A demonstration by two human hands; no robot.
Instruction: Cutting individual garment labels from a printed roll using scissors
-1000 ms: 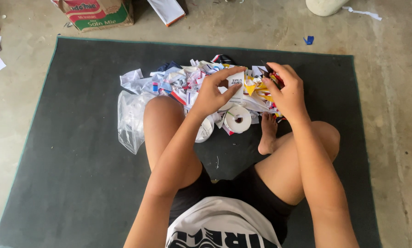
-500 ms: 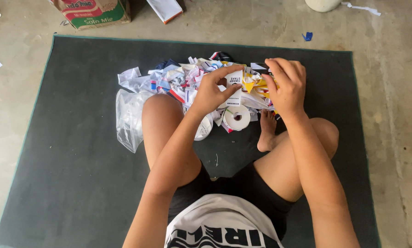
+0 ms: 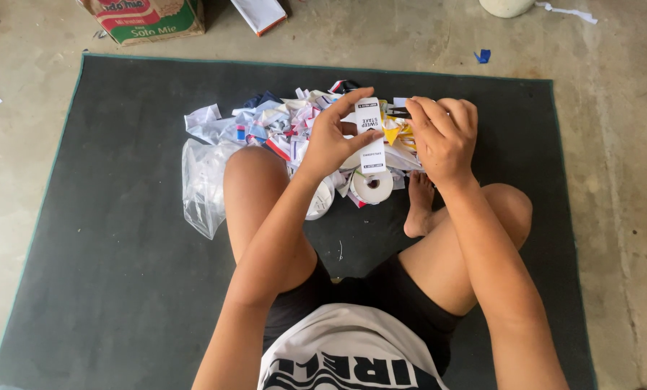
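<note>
Your left hand (image 3: 332,144) pinches a white paper strip (image 3: 370,133) upright above the scrap pile (image 3: 280,126); your right hand (image 3: 442,137), at three o'clock, curls closed beside it, apparently empty.

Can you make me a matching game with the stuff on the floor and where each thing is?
Things:
1. white paper strip
2. tape roll
3. clear plastic bag
4. cardboard box

Places:
A. off the mat, at the top left
B. held up in the left hand
C. on the mat, left of the left knee
D. on the mat, just below the held strip, beside the foot

Pairs: 1-B, 2-D, 3-C, 4-A
</note>
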